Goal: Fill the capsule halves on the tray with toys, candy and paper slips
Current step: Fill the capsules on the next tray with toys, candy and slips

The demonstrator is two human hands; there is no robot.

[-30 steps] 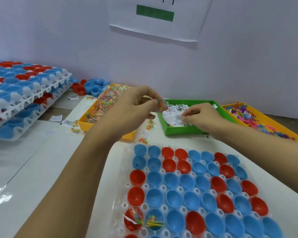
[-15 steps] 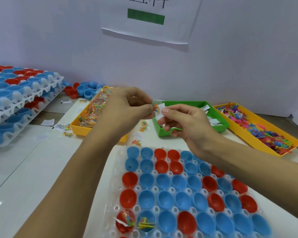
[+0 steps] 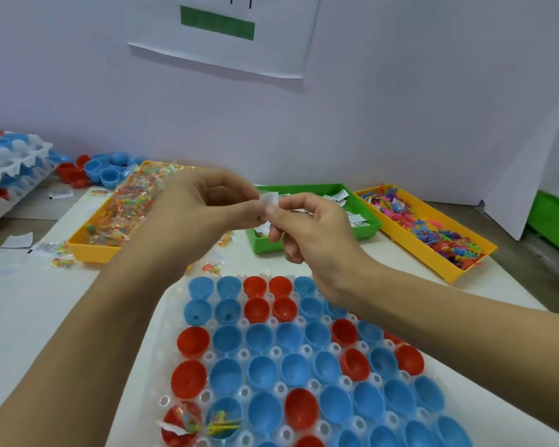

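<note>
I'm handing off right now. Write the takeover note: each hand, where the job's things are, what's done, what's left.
Left hand and right hand meet above the capsule tray, both pinching one paper slip; whether the left hand also holds candy cannot be told.

Supplies behind the tray: candy bin on the left, green slip bin in the middle, toy bin on the right.

Done: only two near-left halves hold anything, the red half with candy and a slip, and the blue half beside it with toys.

Left: all the other visible halves are empty.
</note>
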